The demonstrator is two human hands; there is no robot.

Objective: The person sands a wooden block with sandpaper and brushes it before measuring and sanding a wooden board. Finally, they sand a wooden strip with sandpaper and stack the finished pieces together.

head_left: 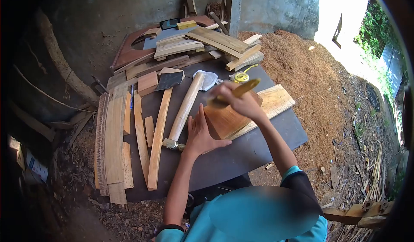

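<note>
"Your wooden board (229, 122)?"
"Reddish-brown, lying flat, set at an angle to you."
"And your tool (249, 86)?"
"Yellow handle, slanting up rightward, over your board. Head's blurred; can't tell if it's touching."

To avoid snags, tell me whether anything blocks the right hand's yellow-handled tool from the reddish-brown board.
Nothing visible stands between the yellow-handled tool and the reddish-brown board; the left hand is beside the board's left edge.
</note>
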